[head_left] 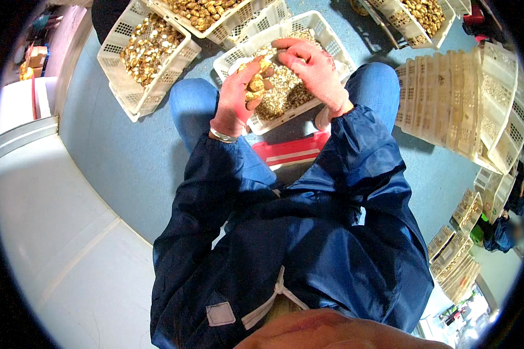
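White crates (pixel 439 93) around left hand (pixel 235 98), half-closed on golden pieces (pixel 255 86), and right hand (pixel 317 71), loosely curled, contents unclear.

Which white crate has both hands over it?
The white crate between the knees: the left hand and right hand are both above it. The other crates, such as the left-hand crate, have no hand over them.
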Tool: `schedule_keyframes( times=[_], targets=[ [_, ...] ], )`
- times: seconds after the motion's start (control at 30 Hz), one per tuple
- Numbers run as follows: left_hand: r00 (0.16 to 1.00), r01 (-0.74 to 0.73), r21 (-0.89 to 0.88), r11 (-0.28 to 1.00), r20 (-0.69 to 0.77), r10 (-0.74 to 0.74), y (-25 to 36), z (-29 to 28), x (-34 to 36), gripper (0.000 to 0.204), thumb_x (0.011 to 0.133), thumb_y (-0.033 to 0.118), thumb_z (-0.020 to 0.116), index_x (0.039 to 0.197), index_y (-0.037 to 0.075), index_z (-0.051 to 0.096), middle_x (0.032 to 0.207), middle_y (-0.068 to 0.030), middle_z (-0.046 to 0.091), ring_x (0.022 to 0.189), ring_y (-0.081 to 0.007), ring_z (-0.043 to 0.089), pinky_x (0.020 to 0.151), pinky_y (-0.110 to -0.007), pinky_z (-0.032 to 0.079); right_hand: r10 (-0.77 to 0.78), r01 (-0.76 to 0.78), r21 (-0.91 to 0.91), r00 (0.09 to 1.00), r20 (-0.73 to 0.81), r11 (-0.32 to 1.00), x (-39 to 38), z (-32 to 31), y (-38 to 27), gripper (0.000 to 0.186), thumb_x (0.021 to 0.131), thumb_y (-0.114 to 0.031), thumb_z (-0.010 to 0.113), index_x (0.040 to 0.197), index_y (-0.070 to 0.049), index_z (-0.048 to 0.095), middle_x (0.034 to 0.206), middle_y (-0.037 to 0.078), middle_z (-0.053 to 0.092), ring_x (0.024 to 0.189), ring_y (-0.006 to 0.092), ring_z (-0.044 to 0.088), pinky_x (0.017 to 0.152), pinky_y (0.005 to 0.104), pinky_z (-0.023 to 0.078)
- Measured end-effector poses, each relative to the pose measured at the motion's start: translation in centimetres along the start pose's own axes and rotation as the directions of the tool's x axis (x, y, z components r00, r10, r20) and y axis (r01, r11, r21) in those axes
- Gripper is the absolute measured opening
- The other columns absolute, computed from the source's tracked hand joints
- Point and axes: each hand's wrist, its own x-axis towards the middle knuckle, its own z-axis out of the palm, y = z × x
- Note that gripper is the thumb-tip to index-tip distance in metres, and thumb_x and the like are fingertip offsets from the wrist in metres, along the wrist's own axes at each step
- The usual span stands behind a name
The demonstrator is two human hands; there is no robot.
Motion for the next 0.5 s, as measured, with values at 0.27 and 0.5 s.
schedule_keyframes(
  times=[0.27,0.5],
  targets=[
    [0.944,-0.308,0.326,0.894,0.220,0.245,-0.7,-1.1,0.1,0.050,0.092,0.010,0.048,0.141,0.004,0.040,0.120,-0.0038,0.059,0.092,-0.0060,0.056,0.064,-0.014,0.045,0.046,-0.045,0.071,0.999,-0.020,0.996,0.5,0.1,-0.5,0.019,0.087,-0.018,0.061,0.090,-0.001,0.069,0.115,0.008,0.065,0.104,0.0213,0.059,0.090,0.0317,0.046],
    [0.993,0.002,0.012,1.000,-0.120,-0.001,0.9,2.0,-0.3,0.042,0.095,0.027,0.052,0.133,0.010,0.050,0.107,0.0010,0.065,0.081,-0.0056,0.061,0.056,-0.015,0.042,0.048,-0.048,0.044,0.999,-0.010,0.998,0.2,0.5,-0.4,0.019,0.087,-0.019,0.061,0.089,-0.002,0.069,0.115,0.009,0.065,0.106,0.0229,0.058,0.091,0.0323,0.045]
  ],
)
